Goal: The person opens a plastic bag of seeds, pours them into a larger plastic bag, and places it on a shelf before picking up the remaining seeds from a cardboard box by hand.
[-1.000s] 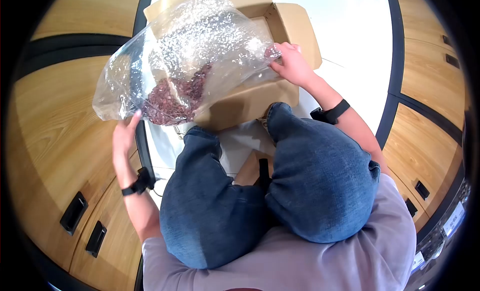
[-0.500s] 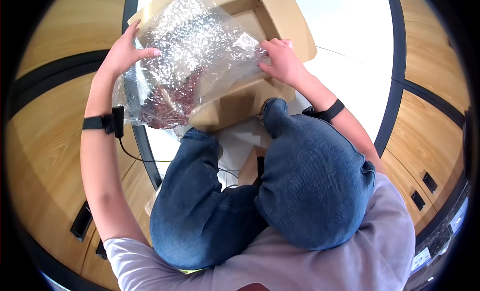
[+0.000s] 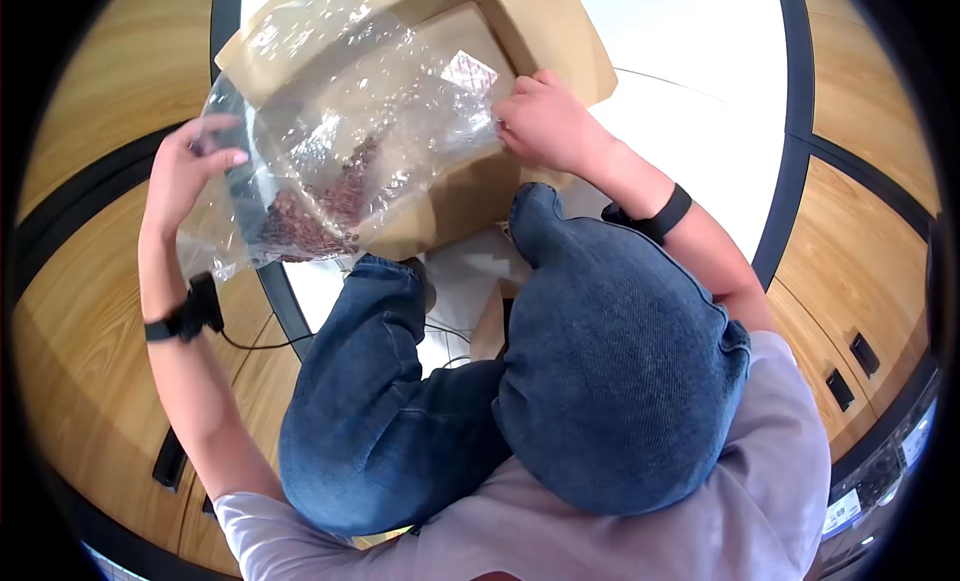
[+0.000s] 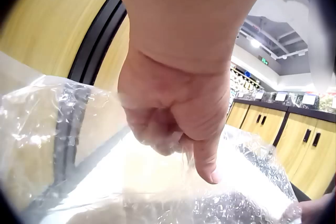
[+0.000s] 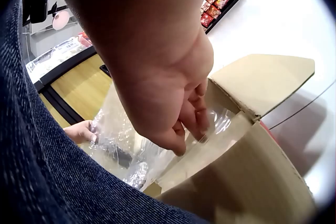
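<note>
A large clear plastic bag (image 3: 335,111) lies slanted across an open cardboard box (image 3: 575,46). Dark reddish-brown pieces (image 3: 300,221) are gathered at its lower left, and a white label with red print (image 3: 470,73) shows near its right side. My right hand (image 3: 545,121) pinches the bag's right edge with curled fingers; in the right wrist view, plastic runs from the fingertips (image 5: 202,134) over the box. At the bag's left side is my left hand (image 3: 190,166), its thumb held apart from its bent fingers. Plastic hangs around that hand (image 4: 173,103) in the left wrist view.
Wooden cabinets (image 3: 90,381) with black handles stand on the left, with more cabinets (image 3: 850,261) on the right. My jeans-covered knees (image 3: 625,371) are just below the box. A black cable (image 3: 260,346) runs from the left wrist camera. White floor (image 3: 690,51) extends right of the box.
My left hand swept up along the bag's left side, then came down and outward. My right hand kept its grip and moved slightly left. The bag now lies flatter over the box.
</note>
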### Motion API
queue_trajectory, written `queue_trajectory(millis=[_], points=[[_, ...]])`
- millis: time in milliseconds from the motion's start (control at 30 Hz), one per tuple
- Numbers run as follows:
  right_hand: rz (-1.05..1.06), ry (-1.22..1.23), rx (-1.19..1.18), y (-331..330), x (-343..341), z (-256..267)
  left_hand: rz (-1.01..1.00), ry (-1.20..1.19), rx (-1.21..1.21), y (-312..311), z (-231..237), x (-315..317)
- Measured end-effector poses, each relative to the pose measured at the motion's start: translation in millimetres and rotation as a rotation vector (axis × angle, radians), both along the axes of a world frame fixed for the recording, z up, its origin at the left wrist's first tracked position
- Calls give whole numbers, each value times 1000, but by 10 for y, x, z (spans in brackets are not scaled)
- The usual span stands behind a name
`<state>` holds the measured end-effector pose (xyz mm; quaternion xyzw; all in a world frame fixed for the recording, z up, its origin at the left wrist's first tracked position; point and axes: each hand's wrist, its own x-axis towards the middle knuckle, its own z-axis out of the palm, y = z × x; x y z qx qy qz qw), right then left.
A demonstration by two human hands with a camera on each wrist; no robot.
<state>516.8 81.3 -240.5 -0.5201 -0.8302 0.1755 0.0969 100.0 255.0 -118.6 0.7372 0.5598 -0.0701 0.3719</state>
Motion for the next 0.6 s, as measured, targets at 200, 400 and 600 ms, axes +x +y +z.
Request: queue_trajectory(millis=[200, 400, 600], points=[[43, 19, -73, -19, 45, 23, 148, 120, -51, -867, 821, 124], [83, 43, -113, -45, 80, 41, 157, 71, 69, -1297, 1233, 235], [37, -13, -212, -68, 32, 118, 110, 119, 201, -1363, 1346, 187]])
